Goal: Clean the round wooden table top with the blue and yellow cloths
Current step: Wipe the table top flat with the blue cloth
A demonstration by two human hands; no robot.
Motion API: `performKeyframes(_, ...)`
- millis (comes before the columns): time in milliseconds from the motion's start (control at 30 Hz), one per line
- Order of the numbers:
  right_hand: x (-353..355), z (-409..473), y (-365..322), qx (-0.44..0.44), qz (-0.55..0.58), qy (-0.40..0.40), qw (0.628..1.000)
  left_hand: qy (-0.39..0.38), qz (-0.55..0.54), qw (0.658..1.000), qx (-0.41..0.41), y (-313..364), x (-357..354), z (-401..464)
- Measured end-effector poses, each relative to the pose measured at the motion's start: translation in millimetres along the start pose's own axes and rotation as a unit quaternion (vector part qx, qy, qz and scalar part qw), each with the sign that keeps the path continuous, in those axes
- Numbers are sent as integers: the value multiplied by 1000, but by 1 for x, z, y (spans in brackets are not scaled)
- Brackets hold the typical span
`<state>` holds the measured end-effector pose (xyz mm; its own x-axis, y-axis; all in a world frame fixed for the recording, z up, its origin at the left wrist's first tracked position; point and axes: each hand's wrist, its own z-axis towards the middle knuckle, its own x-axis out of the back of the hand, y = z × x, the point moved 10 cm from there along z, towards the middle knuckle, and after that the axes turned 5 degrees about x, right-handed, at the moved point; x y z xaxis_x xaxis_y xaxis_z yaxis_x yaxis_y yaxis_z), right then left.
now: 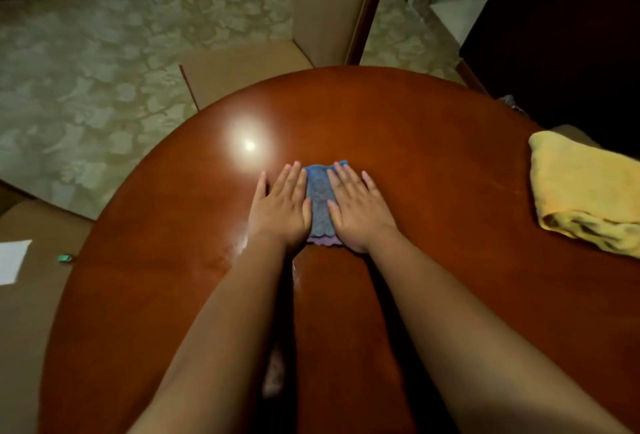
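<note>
The round wooden table top (433,143) fills the middle of the view, glossy and reddish brown. A small blue cloth (320,200) lies flat near its centre. My left hand (281,207) presses on the cloth's left edge with straight fingers. My right hand (358,208) presses flat on its right side. Only a strip of the cloth shows between the two hands. A folded yellow cloth (585,191) sits on the table at the right edge, apart from both hands.
A bright lamp reflection (249,144) shines on the table just left of the hands. Patterned carpet (86,87) lies beyond the table. Cardboard sheets (239,70) rest on the floor, with a white paper (12,260) at the left. Dark furniture (571,35) stands at the right.
</note>
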<state>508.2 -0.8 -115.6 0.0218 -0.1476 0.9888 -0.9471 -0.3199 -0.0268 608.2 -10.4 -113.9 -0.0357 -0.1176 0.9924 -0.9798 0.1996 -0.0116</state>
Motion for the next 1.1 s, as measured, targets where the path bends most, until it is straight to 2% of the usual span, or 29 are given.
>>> performKeyframes(167, -1, 17, 13, -44, -15, -15, 999, -4, -3, 999, -32, -1, 1, 29)
performKeyframes(467, 2, -5, 13, -86, -20, -52, 995, -16, -7, 999, -38, 6, 2, 10)
performKeyframes(767, -14, -101, 14, -127, 1, -76, 989, -9, -10, 998, -68, 56, -4, -71)
performKeyframes(1033, -37, -216, -25, -107, 25, -34, 993, -11, 9, 996, -85, 84, -16, -191)
performKeyframes(1100, -35, -244, -40, -111, 26, 9, 993, -10, -6, 997, -80, 84, -22, -224)
